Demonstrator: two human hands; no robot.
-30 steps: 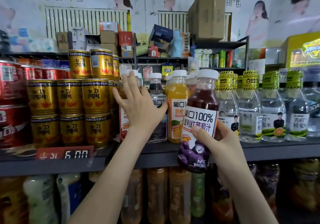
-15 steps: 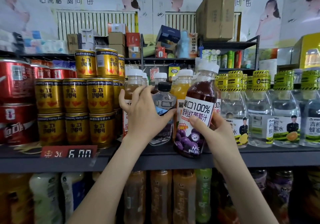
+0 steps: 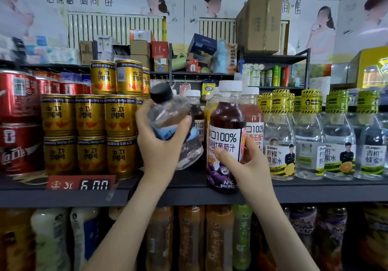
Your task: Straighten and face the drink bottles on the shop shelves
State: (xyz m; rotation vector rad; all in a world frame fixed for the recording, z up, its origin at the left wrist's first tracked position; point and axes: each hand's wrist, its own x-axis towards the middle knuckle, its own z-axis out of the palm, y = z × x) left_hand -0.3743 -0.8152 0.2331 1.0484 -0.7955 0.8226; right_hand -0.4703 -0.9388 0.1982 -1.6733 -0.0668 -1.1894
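**Item 1.** Clear plastic bottle with black screw cap and pale blue label [image 3: 168,115]. It is lifted off the dark grey metal shelf [image 3: 315,191] and tilted, cap toward the upper left. The left hand [image 3: 161,144] wraps it from below and behind, fingers curled round the body and thumb across the front. Probably pulled out because it sits among juice bottles where it does not belong, or to clear a gap.

**Item 2.** Dark purple grape-juice bottle with white cap and white printed label [image 3: 226,119]. It is upright at the shelf's front edge, label facing out. Whether its base bears on the shelf cannot be told. The right hand [image 3: 247,165] grips its lower half from the right, thumb across the label's foot, apparently to seat it at the front and square its face.

**Item 3.** Neighbours:
- Stacked gold energy-drink cans [image 3: 90,119] stand just left of the left hand.
- A row of clear bottles with yellow-and-black striped caps [image 3: 279,140] stands just right of the right hand.
- A red price tag [image 3: 81,183] hangs on the shelf lip.
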